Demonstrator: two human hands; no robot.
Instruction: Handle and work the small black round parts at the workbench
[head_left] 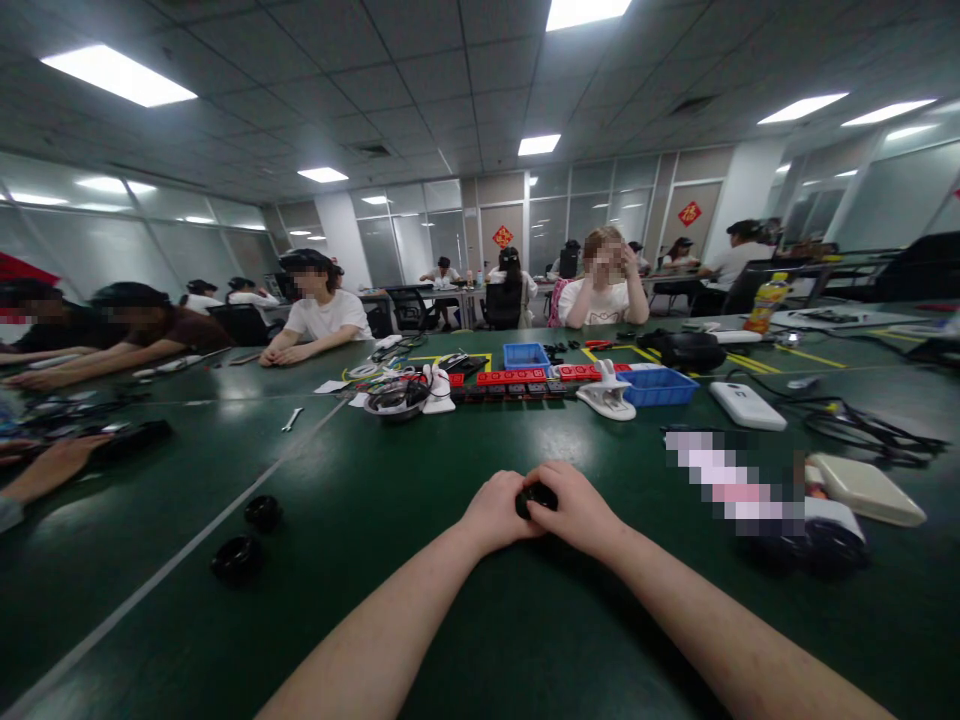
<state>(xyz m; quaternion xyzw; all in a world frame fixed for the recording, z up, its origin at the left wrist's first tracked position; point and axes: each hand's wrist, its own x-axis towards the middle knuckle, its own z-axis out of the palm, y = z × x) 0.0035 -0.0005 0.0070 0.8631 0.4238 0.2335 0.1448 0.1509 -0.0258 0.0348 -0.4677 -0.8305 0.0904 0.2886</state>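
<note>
Over the green table, my left hand (498, 512) and my right hand (576, 508) meet around a small black round part (541, 492). The fingers of both hands are closed on it, and its exact kind cannot be made out. Its lower side is hidden by my fingers. To the left, two similar glossy black round parts, a smaller one (262, 512) and a larger one (237, 557), lie apart from each other near the pale line on the table.
Beyond my hands stand a metal bowl of cables (396, 398), a white clamp (609, 392), a red power strip (517, 376) and a blue bin (660, 387). A white power bank (748, 405) lies right, a wrench (292, 419) left. People sit around the table.
</note>
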